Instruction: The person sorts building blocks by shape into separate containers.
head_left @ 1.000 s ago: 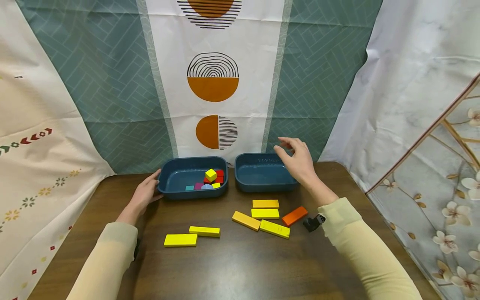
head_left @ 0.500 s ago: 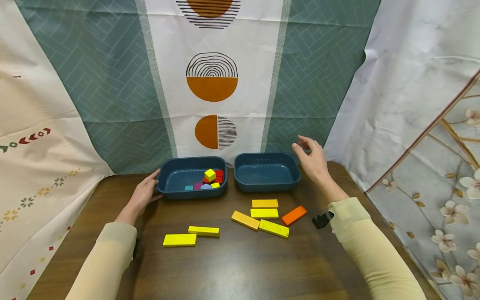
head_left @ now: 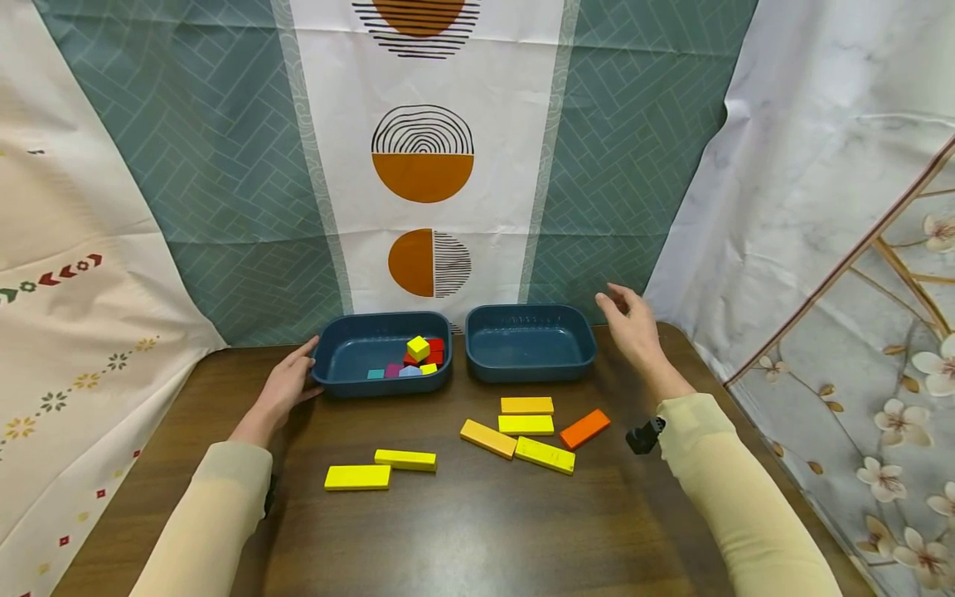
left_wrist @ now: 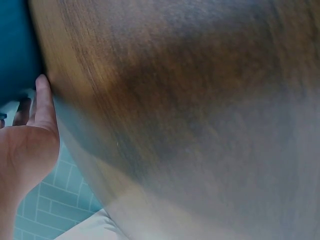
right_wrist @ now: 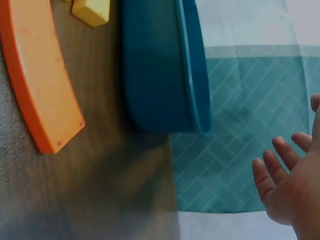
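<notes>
My left hand [head_left: 286, 385] rests against the left end of a blue bin [head_left: 382, 387], its fingers extended along the wall. Inside that bin, a yellow cube [head_left: 419, 348] sits on red blocks [head_left: 437, 357], with several small coloured blocks nearby. In the left wrist view the fingertips [left_wrist: 42, 82] meet the bin's wall. Off the right end of a second blue bin [head_left: 531, 375] is my right hand [head_left: 634, 332], raised with loosely spread fingers and holding nothing. The right wrist view shows a gap between that hand and the bin. No blocks show inside this second bin.
In front of the right bin lie several yellow and orange-yellow bars [head_left: 526, 424] and a red-orange bar [head_left: 585, 429]. Two more yellow bars [head_left: 358, 478] lie at the left front of the wooden table [head_left: 448, 539]. A patterned curtain [head_left: 246, 166] hangs close behind the bins.
My right hand has moved right, from over the right bin's end to beside it, and has sunk slightly. The left hand, bins and blocks have stayed in place.
</notes>
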Available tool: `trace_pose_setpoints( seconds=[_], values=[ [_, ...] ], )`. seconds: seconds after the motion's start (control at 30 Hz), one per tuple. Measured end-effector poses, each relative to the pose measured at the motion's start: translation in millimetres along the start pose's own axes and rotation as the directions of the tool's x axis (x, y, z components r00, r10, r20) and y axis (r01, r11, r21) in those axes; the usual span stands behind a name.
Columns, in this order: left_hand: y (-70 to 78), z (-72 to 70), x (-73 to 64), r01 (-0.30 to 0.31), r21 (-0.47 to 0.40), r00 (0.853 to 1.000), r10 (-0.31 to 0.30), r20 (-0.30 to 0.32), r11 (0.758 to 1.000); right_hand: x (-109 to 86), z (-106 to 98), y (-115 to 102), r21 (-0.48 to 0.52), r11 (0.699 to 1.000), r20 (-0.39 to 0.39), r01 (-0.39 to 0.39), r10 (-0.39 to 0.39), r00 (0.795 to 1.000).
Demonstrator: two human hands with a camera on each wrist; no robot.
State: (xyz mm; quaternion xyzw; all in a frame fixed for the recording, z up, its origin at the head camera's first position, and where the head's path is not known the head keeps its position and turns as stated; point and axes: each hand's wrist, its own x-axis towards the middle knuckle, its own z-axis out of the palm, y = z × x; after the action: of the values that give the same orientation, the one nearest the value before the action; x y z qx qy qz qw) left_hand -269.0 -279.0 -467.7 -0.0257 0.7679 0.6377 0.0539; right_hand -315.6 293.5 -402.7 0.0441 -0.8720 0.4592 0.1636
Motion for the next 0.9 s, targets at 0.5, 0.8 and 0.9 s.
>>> trace_pose_setpoints(
  seconds=[0.5, 0.8, 0.9],
  values=[
    [-0.2, -1.6, -0.1, -0.003, 0.002, 1.0, 0.003, 0.0, 1.0, -3.4, 5.0, 27.1, 0.088, 0.984, 0.139, -0.153, 0.14, 0.98],
    [18.3, 3.2, -12.9, 0.02, -0.022, 1.0, -0.02, 0.011, 1.0, -6.4, 16.8, 42.8, 0.176, 0.946, 0.219, -0.272, 0.232, 0.948],
    [16.2, 3.1, -10.9, 0.021, -0.02, 1.0, -0.021, 0.008, 1.0, -8.4, 21.0, 47.0, 0.224, 0.928, 0.238, -0.297, 0.244, 0.94]
  ],
)
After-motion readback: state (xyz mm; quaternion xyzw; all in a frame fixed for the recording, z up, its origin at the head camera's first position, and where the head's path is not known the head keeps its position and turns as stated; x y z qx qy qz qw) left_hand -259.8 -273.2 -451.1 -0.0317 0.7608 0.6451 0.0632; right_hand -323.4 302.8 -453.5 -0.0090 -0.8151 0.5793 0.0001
